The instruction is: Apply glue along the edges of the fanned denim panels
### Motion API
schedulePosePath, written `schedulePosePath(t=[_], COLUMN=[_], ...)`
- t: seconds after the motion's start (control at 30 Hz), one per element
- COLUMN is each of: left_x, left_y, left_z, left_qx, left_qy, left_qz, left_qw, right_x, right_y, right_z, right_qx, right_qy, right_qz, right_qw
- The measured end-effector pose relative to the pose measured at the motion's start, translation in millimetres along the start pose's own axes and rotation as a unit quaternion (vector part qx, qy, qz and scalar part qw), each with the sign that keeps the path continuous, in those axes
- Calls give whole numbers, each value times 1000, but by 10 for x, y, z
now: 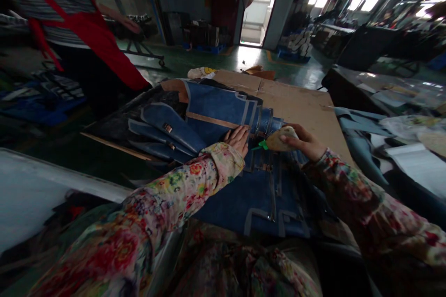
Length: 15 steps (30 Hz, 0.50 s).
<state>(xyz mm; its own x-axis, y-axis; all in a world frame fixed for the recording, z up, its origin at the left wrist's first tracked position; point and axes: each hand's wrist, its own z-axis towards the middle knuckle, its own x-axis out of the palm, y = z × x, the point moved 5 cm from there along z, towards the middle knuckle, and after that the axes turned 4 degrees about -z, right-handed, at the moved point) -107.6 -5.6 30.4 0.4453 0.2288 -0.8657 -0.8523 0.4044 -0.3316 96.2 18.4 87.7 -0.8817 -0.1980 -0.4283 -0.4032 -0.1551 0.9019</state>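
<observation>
Several blue cut material pieces with grey and tan trim [223, 111] lie stacked on a cardboard-covered table [296, 102]. My left hand [239, 139] rests flat on one of them, fingers stretched out. My right hand [306, 141] grips a small tan squeeze bottle [278, 140] with a green nozzle. The nozzle points left at the blue piece, close to my left fingertips. Both of my arms are in floral sleeves.
A person in a striped top and red apron [87, 28] stands at the far left. More blue pieces and white sheets [411, 158] lie on the right. A pale surface [35, 190] is at the near left. An open doorway [258, 9] lies beyond the green floor.
</observation>
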Motion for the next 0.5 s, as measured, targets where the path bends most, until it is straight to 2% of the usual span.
schedulePosePath(t=[0.07, 0.23, 0.4, 0.5], left_x=[-15, -26, -32, -20], left_y=[-10, -32, -22, 1], left_z=[3, 5, 3, 26], left_qx=[-3, -6, -3, 9], left_qy=[0, 0, 0, 1], left_qz=[3, 6, 9, 15], left_qw=[1000, 1000, 1000, 1000], right_x=[16, 122, 100, 131], right_y=[15, 81, 140, 153], right_z=[-64, -289, -326, -360], right_qx=[-12, -32, -67, -72], right_qy=[11, 95, 58, 87], right_qz=[-11, -27, -43, -44], right_qw=[1000, 995, 995, 993])
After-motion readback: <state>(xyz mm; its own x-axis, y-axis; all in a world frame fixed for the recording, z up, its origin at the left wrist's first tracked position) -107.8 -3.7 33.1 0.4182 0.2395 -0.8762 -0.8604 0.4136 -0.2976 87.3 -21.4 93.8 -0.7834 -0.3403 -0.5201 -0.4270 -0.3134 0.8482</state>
